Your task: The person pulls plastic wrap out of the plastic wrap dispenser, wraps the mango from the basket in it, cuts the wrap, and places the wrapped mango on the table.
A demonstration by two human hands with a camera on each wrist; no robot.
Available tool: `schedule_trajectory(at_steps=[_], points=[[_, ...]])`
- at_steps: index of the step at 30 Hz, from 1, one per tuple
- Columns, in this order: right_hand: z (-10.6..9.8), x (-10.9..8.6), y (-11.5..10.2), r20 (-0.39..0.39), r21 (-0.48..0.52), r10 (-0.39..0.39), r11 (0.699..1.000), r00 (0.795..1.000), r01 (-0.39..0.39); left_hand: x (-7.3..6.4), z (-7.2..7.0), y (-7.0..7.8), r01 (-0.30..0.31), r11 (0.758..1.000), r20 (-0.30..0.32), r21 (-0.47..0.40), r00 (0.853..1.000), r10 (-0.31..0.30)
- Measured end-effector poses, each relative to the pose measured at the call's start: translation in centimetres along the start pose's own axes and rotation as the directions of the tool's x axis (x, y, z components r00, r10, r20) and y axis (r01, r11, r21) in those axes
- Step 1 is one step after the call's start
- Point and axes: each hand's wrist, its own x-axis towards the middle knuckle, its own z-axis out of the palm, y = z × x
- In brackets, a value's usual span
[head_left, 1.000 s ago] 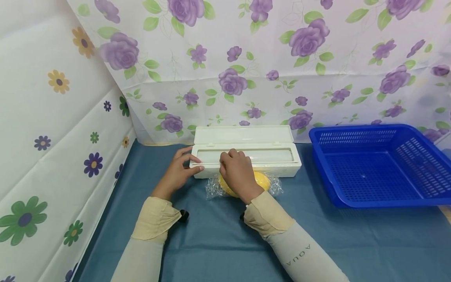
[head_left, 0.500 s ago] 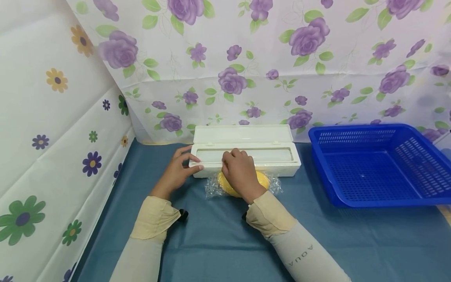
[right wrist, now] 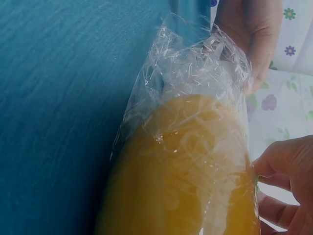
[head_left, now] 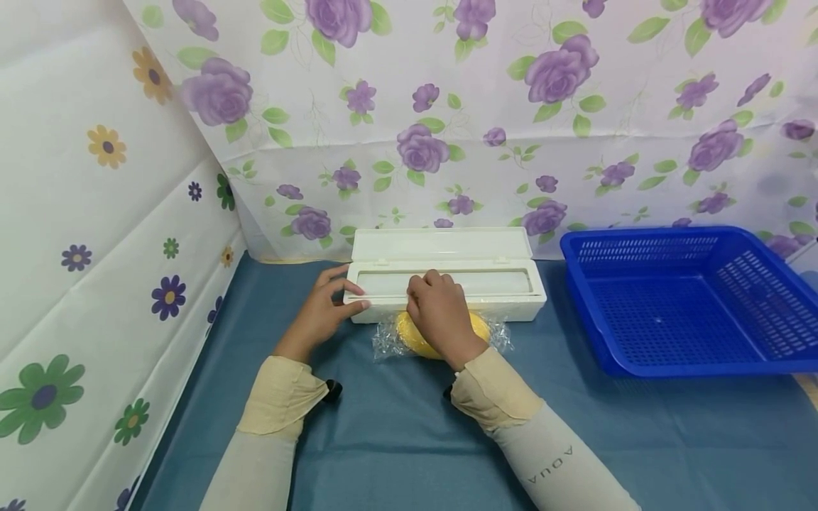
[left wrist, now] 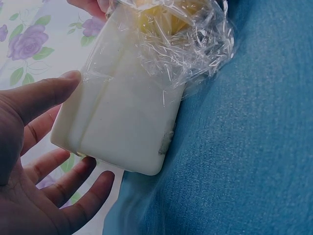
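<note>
A long white cling film dispenser stands with its lid raised. My left hand holds its left end, thumb at the front edge, fingers spread round the end and back, as the left wrist view shows. My right hand has its fingers curled down at the front rail, pinching the slide cutter, which is hidden beneath them. In front of the box lies a smooth yellow oval thing, melon-like, under clear cling film. The film bunches at both its ends and reaches up to the dispenser's front edge.
A blue plastic basket stands to the right of the dispenser. Blue-green cloth covers the table. Flower-printed sheets hang close behind the box and along the left side.
My right hand has slid slightly to the right along the dispenser's front rail. The left hand, the box and the yellow thing have stayed in place.
</note>
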Motion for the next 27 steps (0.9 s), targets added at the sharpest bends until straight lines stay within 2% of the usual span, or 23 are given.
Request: schedule_trajectory(at_steps=[8,27], points=[[-0.08,-0.16,0.35,0.019,0.028,0.016,0.999,1.000,-0.017,-0.06,-0.05,0.14,-0.001,1.000,0.005,0.008,1.000,0.001],[-0.58,-0.33,0.86,0.045,0.012,0.042,0.999,0.998,-0.042,-0.10,-0.06,0.13,0.002,1.000,0.013,-0.001,1.000,-0.002]])
